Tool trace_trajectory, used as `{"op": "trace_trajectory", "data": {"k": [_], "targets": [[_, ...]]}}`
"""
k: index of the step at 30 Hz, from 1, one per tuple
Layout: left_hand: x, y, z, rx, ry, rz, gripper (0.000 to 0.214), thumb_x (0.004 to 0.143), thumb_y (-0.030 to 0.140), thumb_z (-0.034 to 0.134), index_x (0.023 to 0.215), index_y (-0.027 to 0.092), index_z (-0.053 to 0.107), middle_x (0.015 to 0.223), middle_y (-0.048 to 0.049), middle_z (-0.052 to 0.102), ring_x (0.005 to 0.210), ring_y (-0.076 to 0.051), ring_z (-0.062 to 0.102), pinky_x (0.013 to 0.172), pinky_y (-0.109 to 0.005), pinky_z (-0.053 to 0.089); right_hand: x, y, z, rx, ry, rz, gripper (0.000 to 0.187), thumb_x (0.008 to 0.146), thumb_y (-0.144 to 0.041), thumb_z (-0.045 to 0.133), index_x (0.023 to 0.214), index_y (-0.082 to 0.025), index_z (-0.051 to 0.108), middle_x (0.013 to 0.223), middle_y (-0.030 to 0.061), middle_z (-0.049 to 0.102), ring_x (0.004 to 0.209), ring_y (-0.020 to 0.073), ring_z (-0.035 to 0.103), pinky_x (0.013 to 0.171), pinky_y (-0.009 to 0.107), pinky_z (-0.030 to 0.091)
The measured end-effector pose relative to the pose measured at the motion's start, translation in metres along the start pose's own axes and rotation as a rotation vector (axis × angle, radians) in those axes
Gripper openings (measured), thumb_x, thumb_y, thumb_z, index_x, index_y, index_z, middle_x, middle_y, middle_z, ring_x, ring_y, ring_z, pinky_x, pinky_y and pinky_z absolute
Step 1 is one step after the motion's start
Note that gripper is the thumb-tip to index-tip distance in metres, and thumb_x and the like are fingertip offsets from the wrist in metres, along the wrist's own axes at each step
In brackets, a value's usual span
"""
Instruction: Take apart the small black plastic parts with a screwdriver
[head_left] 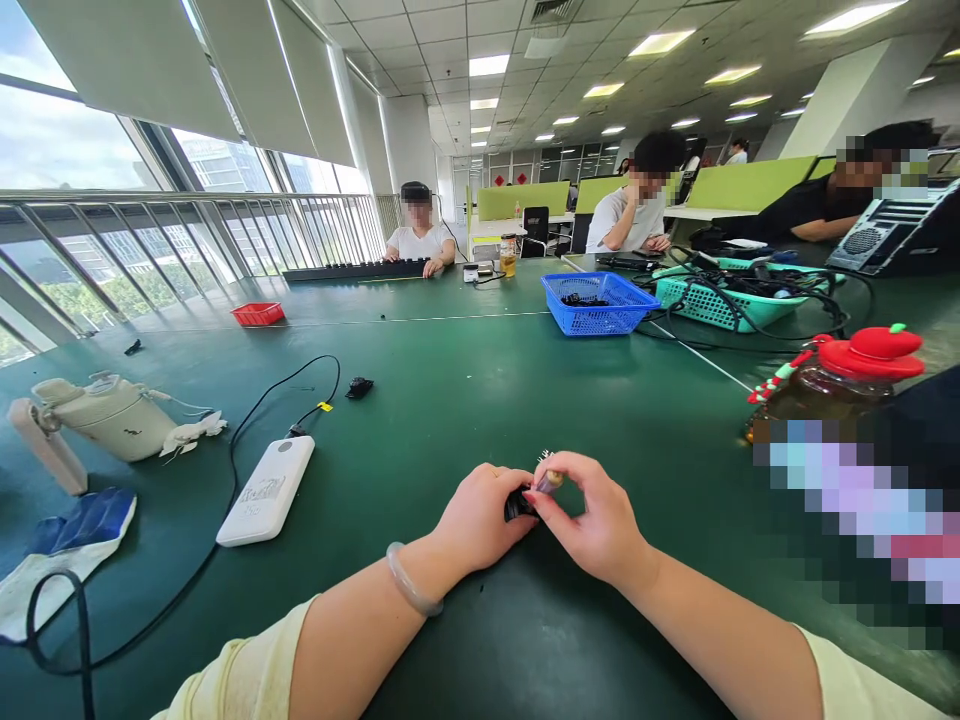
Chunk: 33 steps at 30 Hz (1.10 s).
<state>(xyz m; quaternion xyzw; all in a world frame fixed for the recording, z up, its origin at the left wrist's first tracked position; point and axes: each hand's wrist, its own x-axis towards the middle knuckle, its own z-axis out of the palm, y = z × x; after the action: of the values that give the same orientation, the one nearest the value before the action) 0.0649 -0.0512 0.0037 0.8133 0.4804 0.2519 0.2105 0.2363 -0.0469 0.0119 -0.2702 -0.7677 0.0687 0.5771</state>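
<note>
In the middle of the green tabletop (450, 400), my left hand (480, 515) is closed around a small black object (519, 503), mostly covered by the fingers. Its kind is hidden. My right hand (600, 515) pinches a small brush-like piece (552, 480) with a pale tan end; thin whitish bristles stick out above the fingertips. The two hands meet, and the pinched piece is against or right beside the black object. To the left of my left hand lies a white power bank (268, 490) with a black cable plugged into its top end.
A cream bottle (112, 415) and a blue-and-white packet (82, 540) lie at left. Further back are a red basket (258, 314), a blue basket (600, 305) and a green basket of cables (739, 300). A red-lidded jar (832, 385) stands at right. Several people sit beyond.
</note>
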Motion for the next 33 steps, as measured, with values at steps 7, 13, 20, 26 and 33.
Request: {"op": "trace_trajectory", "data": {"k": [7, 13, 20, 26, 33], "targets": [[-0.001, -0.004, 0.002, 0.0, 0.001, -0.025, 0.023, 0.084, 0.023, 0.073, 0.107, 0.021, 0.072, 0.104, -0.005, 0.075, 0.1, -0.025, 0.063, 0.092, -0.04, 0.05, -0.004, 0.006, -0.001, 0.048, -0.042, 0.044, 0.032, 0.092, -0.016, 0.062, 0.12, -0.029, 0.053, 0.087, -0.0007, 0.071, 0.073, 0.014, 0.072, 0.073, 0.027, 0.064], [0.0, -0.001, 0.001, -0.021, -0.015, -0.032, 0.022, 0.084, 0.019, 0.072, 0.106, 0.024, 0.072, 0.107, -0.0017, 0.076, 0.101, -0.024, 0.063, 0.095, -0.04, 0.049, -0.007, -0.007, -0.009, 0.132, -0.118, -0.028, 0.031, 0.092, -0.007, 0.052, 0.115, -0.028, 0.055, 0.092, 0.0009, 0.073, 0.079, 0.0141, 0.074, 0.075, 0.026, 0.063], [-0.001, 0.003, -0.003, 0.007, -0.067, -0.11, 0.041, 0.081, 0.024, 0.077, 0.122, 0.025, 0.07, 0.108, -0.0046, 0.073, 0.107, -0.025, 0.062, 0.096, -0.039, 0.051, 0.002, 0.006, -0.016, 0.442, 0.274, 0.278, 0.02, 0.097, -0.02, 0.059, 0.114, -0.029, 0.053, 0.089, -0.0008, 0.069, 0.078, 0.0145, 0.072, 0.075, 0.032, 0.063], [-0.002, 0.008, -0.008, 0.041, -0.052, -0.127, 0.055, 0.084, 0.027, 0.076, 0.137, 0.027, 0.062, 0.111, -0.0064, 0.07, 0.11, -0.025, 0.062, 0.101, -0.04, 0.052, 0.014, 0.05, -0.031, 0.282, 0.537, 0.573, 0.035, 0.081, -0.039, 0.078, 0.1, -0.026, 0.052, 0.083, 0.0001, 0.071, 0.083, 0.0194, 0.073, 0.086, 0.041, 0.057], [-0.003, 0.006, -0.008, 0.035, -0.043, -0.058, 0.041, 0.091, 0.023, 0.069, 0.132, 0.026, 0.067, 0.124, -0.0064, 0.07, 0.116, -0.024, 0.061, 0.107, -0.041, 0.05, 0.011, 0.053, -0.026, 0.2, 0.421, 0.683, 0.04, 0.076, -0.046, 0.075, 0.1, -0.026, 0.051, 0.088, 0.0037, 0.073, 0.087, 0.0235, 0.071, 0.09, 0.049, 0.052]]}}
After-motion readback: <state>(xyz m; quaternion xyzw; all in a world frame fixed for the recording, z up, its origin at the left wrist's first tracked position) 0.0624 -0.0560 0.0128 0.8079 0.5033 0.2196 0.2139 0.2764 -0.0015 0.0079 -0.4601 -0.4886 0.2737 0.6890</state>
